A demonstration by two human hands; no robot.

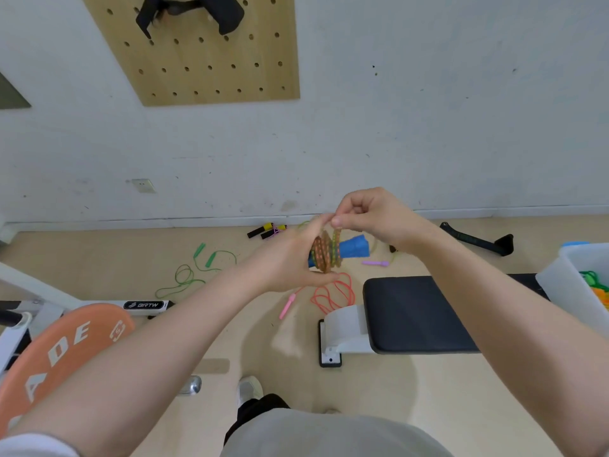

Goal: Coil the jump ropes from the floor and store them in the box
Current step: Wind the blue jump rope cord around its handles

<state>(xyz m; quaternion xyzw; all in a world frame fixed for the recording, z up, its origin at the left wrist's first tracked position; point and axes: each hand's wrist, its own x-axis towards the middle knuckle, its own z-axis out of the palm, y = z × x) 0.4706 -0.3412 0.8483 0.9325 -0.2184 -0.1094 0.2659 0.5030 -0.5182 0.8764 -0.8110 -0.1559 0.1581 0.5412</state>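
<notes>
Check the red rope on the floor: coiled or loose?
Loose. The red rope sprawls in uneven loops on the floor beside the bench, its pink handle lying off to one side, untouched by either hand.

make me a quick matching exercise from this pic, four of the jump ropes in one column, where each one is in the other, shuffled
Things:
1. green rope
2. blue-handled rope
3. pink-handled red rope
4. black-and-yellow-handled rope

Places:
A. on the floor against the wall
B. on the floor just left of the black bench pad
C. loose on the floor near the white frame
D. coils wound around its handle, held between left hand and right hand

Pairs: 1-C, 2-D, 3-B, 4-A
</notes>
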